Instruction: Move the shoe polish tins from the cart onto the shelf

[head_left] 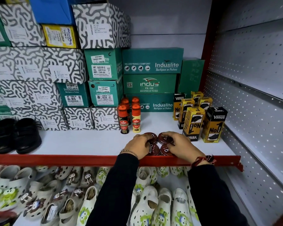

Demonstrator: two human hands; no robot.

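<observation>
Several round dark-red shoe polish tins lie flat in a tight cluster near the front edge of the white shelf (82, 144). The back left tin (152, 136) and back right tin (162, 138) show most of their lids. The front left tin (152, 149) reads "Cherry"; the front right tin (165, 150) is half covered. My left hand (137, 146) rests on the left pair, fingers curled over them. My right hand (180, 145) lies over the right pair, fingertips on the lids. The cart is out of view.
Kiwi liquid polish bottles (129, 117) stand just behind the tins. Yellow and black Venus boxes (201, 118) stand to the right. Shoe boxes (103, 77) are stacked along the back. Black shoes (15, 134) sit far left. White clogs (145, 201) fill the lower shelf, under the red shelf lip (55, 159).
</observation>
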